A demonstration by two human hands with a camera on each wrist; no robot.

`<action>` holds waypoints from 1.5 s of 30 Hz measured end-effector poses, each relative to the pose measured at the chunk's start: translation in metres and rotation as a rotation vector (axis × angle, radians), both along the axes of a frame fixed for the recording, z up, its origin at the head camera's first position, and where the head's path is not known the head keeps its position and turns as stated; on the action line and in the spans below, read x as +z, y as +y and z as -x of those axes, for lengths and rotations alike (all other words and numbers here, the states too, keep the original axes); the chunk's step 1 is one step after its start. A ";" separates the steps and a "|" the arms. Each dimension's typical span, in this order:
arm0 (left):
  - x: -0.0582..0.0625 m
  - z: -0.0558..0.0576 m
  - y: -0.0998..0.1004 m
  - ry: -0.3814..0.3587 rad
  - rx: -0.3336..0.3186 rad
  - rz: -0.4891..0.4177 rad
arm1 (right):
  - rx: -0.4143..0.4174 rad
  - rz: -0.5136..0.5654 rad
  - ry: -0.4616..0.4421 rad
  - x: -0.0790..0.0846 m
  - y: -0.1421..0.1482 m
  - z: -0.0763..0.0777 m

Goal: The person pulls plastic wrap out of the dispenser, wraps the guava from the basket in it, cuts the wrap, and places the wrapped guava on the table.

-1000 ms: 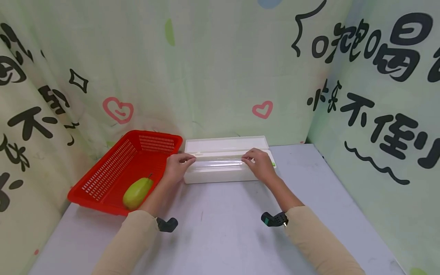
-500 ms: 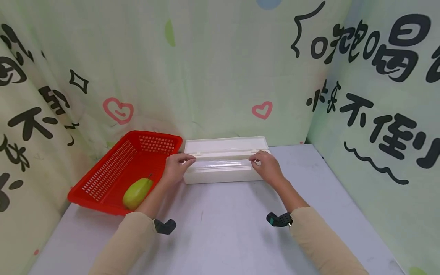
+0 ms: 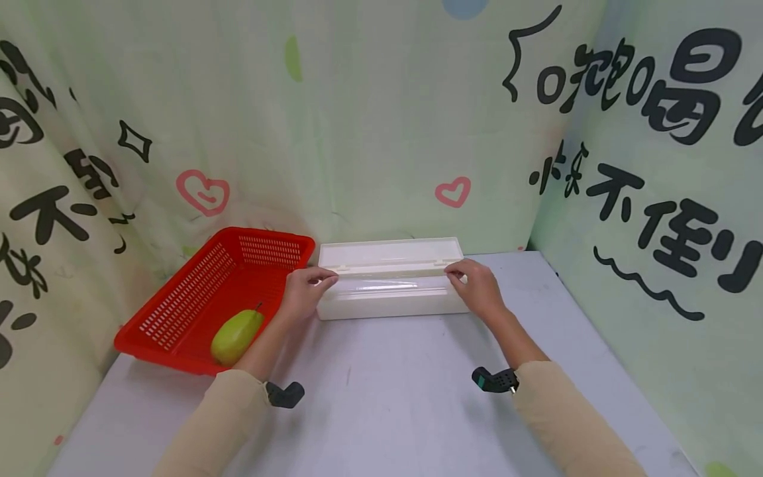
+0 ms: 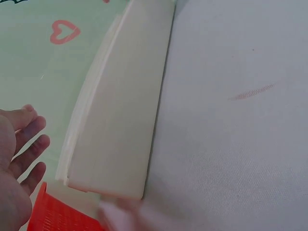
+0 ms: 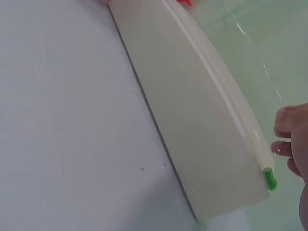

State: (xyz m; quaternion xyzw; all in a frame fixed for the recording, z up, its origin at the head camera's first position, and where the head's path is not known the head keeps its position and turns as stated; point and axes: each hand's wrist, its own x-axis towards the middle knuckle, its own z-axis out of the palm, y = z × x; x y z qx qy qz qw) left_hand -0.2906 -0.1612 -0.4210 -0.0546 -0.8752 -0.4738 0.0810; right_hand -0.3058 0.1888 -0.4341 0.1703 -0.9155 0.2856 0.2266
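Note:
A white cling film dispenser [image 3: 390, 306] stands at the back of the table with its lid [image 3: 389, 253] raised. Clear cling film [image 3: 381, 284] shows as shiny streaks across its opening. At the dispenser's left end, my left hand [image 3: 302, 291] pinches the film's edge between thumb and finger. My right hand [image 3: 479, 286] pinches film near the right end; faint glints run toward those fingers in the right wrist view. A green slider [image 5: 270, 179] sits at that end of the dispenser. The thin film is hard to make out between the hands.
Left of the dispenser is a red plastic basket [image 3: 179, 285], holding a yellow-green pear-shaped fruit [image 3: 237, 336]. My left forearm passes over its near right side. Behind the white table [image 3: 369, 404] hangs a printed curtain [image 3: 369, 132], close to the dispenser's back.
My right hand has slid rightward along the dispenser, from inside its right end to that end, the forearm following. My left hand has stayed at the left end.

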 end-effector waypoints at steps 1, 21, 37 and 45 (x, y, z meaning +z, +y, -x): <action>0.000 0.000 0.000 -0.002 0.001 -0.006 | 0.007 0.011 0.013 0.001 0.000 0.000; 0.002 -0.008 -0.003 -0.044 -0.007 -0.068 | 0.082 0.040 -0.052 0.007 0.011 -0.007; 0.005 -0.013 -0.006 -0.048 -0.003 -0.088 | 0.055 0.047 -0.015 0.011 0.013 -0.009; 0.008 -0.015 -0.006 0.022 -0.001 -0.060 | 0.035 0.014 -0.028 0.018 0.013 -0.014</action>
